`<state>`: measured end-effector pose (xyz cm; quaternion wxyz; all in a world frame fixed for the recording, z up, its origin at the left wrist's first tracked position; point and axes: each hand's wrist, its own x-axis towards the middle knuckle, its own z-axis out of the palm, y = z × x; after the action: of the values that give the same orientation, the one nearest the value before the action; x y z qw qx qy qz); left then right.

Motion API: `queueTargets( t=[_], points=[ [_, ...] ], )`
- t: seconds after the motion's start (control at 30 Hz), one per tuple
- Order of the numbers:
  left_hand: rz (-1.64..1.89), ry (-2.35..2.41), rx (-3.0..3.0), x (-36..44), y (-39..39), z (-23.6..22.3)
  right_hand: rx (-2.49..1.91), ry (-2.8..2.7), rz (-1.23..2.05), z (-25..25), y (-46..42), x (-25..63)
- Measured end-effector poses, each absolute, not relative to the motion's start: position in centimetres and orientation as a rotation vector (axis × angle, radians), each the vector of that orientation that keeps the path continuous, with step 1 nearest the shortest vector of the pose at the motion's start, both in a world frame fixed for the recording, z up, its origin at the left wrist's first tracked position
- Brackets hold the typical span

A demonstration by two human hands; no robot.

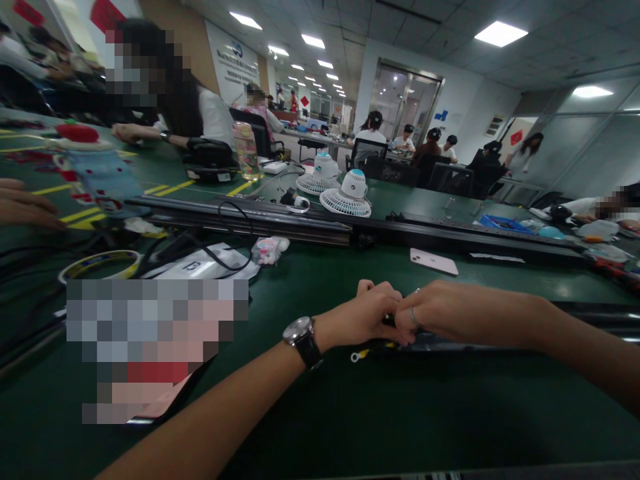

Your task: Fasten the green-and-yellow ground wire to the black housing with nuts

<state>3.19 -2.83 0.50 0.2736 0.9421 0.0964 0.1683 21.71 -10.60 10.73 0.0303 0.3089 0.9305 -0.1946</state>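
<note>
My left hand, with a watch on its wrist, meets my right hand over the green table. Both hands are closed, fingers pinched together around a small dark part that is mostly hidden between them. A yellow wire with a ring terminal hangs just below my left hand. My right hand wears a ring. A dark flat strip lies under my right hand.
A white phone lies beyond my hands. A black rail crosses the table. Two small white fans, a roll of tape, black cables and a plastic bag sit further back. Other people sit around.
</note>
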Motion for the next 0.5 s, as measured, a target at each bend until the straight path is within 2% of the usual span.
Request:
queueTargets(
  t=[0.27,0.5],
  points=[
    [0.56,0.357,2.542,3.9,-3.4,-0.1,1.097,2.838,-0.692,11.6,-11.2,21.9],
    [0.613,0.536,2.502,4.1,-3.5,0.3,1.361,3.043,-0.678,9.2,-11.1,23.4]
  ],
)
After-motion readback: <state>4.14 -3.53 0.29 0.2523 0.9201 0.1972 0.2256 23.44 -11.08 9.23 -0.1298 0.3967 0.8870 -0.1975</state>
